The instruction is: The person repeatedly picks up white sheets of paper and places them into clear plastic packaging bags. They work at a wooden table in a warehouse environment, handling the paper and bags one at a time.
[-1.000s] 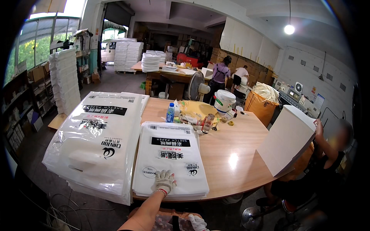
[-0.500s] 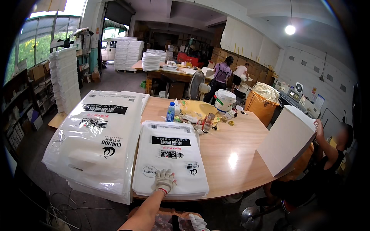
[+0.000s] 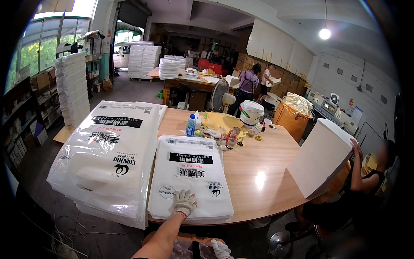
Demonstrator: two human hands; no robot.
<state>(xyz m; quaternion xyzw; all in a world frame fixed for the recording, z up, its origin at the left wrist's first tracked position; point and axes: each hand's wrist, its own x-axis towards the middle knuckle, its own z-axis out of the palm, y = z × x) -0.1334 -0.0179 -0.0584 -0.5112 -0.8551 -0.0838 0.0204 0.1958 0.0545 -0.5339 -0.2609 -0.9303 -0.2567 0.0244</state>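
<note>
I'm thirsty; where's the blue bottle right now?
In the head view, left of centre, the blue bottle stands on the table, just beyond the packet stack under the left hand.

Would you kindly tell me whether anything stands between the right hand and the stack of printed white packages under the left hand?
Nothing visible does: the right hand is low, before the near edge of the table, with no object showing between it and the stack. The left hand rests on the stack.
</note>
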